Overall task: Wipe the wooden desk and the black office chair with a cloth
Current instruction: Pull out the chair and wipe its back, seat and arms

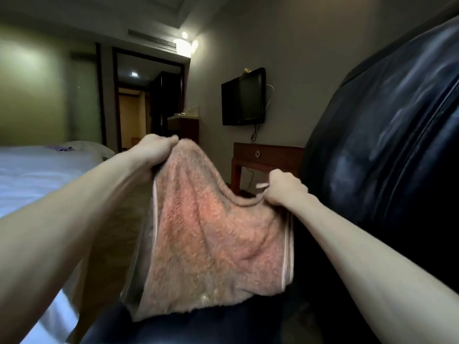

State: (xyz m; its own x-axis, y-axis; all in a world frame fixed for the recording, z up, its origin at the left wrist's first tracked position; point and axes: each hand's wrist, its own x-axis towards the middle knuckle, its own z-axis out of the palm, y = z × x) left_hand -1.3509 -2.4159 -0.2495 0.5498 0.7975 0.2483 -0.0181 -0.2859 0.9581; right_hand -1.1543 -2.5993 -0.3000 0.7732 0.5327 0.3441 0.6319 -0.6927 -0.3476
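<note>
A pink fluffy cloth point(208, 239) hangs spread out in front of me, held up by its two top corners. My left hand point(155, 151) grips the upper left corner, raised higher. My right hand point(285, 188) grips the upper right corner, lower and close to the chair. The black office chair point(387, 145) fills the right side, its glossy leather backrest showing wet streaks. Its seat point(198, 326) lies below the cloth's bottom edge. A wooden desk point(268, 155) with a drawer stands against the far wall, beyond my right hand.
A bed with white sheets point(37, 180) lies on the left. A black TV point(243, 96) hangs on the wall above the desk. A dark doorway point(146, 105) and a small counter point(183, 122) stand at the back.
</note>
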